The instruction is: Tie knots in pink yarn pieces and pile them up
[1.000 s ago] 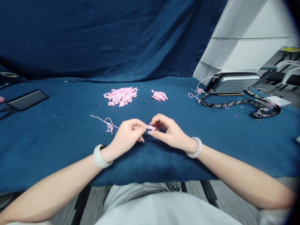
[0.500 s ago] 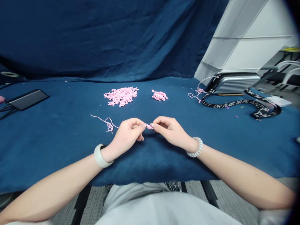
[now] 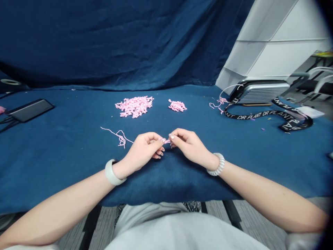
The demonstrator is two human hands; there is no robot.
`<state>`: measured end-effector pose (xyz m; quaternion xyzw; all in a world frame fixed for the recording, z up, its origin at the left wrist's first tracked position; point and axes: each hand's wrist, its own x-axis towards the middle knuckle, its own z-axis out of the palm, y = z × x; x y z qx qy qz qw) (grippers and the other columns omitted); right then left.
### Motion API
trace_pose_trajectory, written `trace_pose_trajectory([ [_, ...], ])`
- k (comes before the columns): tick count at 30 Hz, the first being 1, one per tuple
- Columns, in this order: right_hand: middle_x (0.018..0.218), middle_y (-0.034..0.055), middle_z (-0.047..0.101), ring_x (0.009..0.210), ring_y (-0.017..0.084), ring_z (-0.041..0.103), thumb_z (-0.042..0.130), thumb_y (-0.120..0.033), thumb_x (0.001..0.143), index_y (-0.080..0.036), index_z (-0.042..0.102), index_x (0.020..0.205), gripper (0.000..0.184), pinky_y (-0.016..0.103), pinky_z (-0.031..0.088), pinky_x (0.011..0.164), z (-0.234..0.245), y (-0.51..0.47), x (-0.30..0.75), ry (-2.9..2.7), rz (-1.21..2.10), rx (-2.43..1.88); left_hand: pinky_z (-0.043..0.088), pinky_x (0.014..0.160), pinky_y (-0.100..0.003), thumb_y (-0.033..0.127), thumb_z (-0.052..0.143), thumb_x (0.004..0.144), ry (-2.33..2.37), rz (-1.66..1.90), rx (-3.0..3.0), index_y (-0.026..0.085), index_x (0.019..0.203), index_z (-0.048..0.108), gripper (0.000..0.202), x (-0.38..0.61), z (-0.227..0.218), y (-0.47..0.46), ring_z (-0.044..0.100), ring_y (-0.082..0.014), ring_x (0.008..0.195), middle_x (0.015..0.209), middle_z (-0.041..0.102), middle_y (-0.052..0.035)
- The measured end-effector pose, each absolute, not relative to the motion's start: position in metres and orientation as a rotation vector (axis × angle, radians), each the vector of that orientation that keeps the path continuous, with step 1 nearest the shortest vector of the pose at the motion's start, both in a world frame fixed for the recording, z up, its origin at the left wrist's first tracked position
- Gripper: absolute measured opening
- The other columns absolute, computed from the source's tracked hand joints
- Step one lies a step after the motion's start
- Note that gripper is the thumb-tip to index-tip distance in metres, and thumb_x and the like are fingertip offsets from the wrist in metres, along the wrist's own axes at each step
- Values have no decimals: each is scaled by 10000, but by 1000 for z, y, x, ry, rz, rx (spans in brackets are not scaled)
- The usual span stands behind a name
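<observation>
Likely light, soft, limp | thin pink yarn strand (image 3: 168, 141) | left hand (image 3: 147, 148) and right hand (image 3: 189, 145) pinching it, thumbs against fingers | best gripped close either side of exposed stretch

The room looks office-like: grey striped flooring (image 3: 256, 224), white panelled surface (image 3: 275, 60), blurred pale chair frames (image 3: 318, 84), blue cloth-covered tabletop (image 3: 65, 149).

1. A head-worn camera looks forward and down over the blue-draped counter (image 3: 67, 156) from its near side, above the wearer's torso (image 3: 182, 232).
2. The hands (image 3: 194, 147), close to the lens, appear mid-view over the counter; dark cloth (image 3: 117, 41) rises behind it.
</observation>
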<state>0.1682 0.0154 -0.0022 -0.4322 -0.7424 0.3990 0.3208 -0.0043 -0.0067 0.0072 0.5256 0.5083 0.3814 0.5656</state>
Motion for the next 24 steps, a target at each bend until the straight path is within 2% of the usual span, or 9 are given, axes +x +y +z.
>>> trace_pose_trajectory([
  [4, 740, 17, 566, 648, -13, 447, 368, -577, 814, -99, 540, 783, 509, 106, 357, 622, -2, 14, 167, -2008, 1105, -1183, 461, 476, -162, 355, 614, 761, 1194, 941, 1265, 137, 713, 520, 242, -4, 3, -6, 526, -62, 476, 561, 558, 21],
  [9, 742, 6, 576, 656, -17, 457, 394, -509, 828, -105, 558, 780, 438, 101, 363, 647, -4, 12, 164, -2069, 1130, -1170, 457, 472, -158, 358, 605, 768, 1179, 954, 1258, 138, 697, 518, 246, -4, -1, -9, 514, -59, 476, 551, 539, 26],
  [14, 720, 18, 566, 647, -18, 468, 419, -508, 815, -81, 545, 754, 449, 95, 376, 646, -5, 16, 166, -1983, 1193, -1109, 484, 492, -189, 381, 574, 786, 1163, 955, 1203, 155, 810, 555, 228, -4, 0, -8, 550, -81, 513, 598, 550, 21],
  [18, 738, 17, 568, 656, -16, 486, 412, -510, 815, -88, 542, 783, 443, 98, 400, 656, -6, 19, 166, -1939, 1230, -1112, 478, 486, -204, 375, 510, 814, 1166, 1049, 1139, 190, 933, 515, 220, -8, 3, -3, 556, -94, 513, 626, 562, 25],
  [24, 748, 18, 576, 646, -12, 475, 444, -546, 779, -91, 570, 813, 474, 109, 381, 644, -9, 35, 171, -1941, 1088, -1228, 466, 516, -197, 382, 516, 802, 1169, 1118, 1166, 178, 917, 523, 234, -14, 5, 4, 565, -92, 523, 629, 562, 22],
])
